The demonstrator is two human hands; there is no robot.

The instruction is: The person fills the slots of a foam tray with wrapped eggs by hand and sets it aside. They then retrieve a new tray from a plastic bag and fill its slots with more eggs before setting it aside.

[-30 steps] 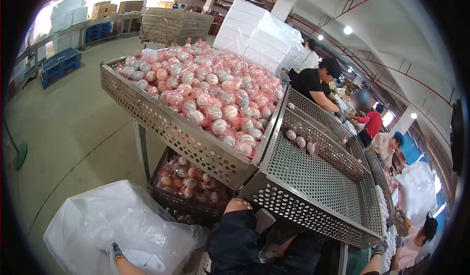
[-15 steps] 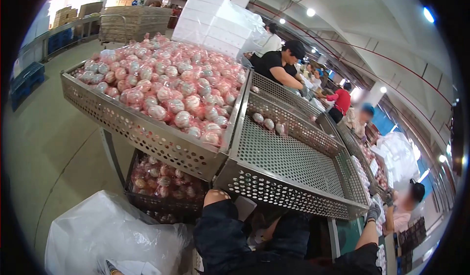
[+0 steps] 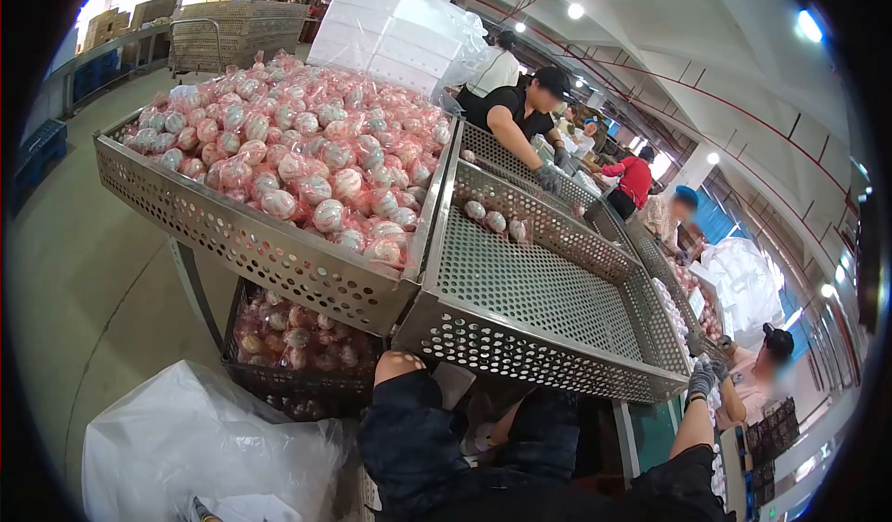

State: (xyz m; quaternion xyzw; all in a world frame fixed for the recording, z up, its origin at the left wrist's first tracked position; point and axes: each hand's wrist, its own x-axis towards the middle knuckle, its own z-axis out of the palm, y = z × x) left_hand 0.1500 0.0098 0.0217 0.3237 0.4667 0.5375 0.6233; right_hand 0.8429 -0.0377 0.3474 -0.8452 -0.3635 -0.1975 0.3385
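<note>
My right hand (image 3: 701,380), in a grey glove, reaches out at the lower right, beside a row of wrapped round items (image 3: 671,310) past the metal tray's right end. Its fingers are small and partly hidden, so their grip is unclear. My left hand is out of view. In front of me, the perforated metal tray (image 3: 548,362) holds a few wrapped egg-like items (image 3: 495,221) along its far side. To its left, a second perforated tray (image 3: 260,260) is heaped with egg-like items in clear and reddish film (image 3: 316,164).
Below the heaped tray stands a dark crate (image 3: 297,373) of wrapped items. A clear plastic bag (image 3: 195,438) lies lower left. White foam boxes (image 3: 372,30) stand behind. Across the trays works a person in black (image 3: 506,113); another person in pink (image 3: 748,383) is near my right hand.
The view has shifted slightly, moving the trays left and up. My right hand has moved up and left in the picture. The person in black now reaches a gloved hand toward the far tray.
</note>
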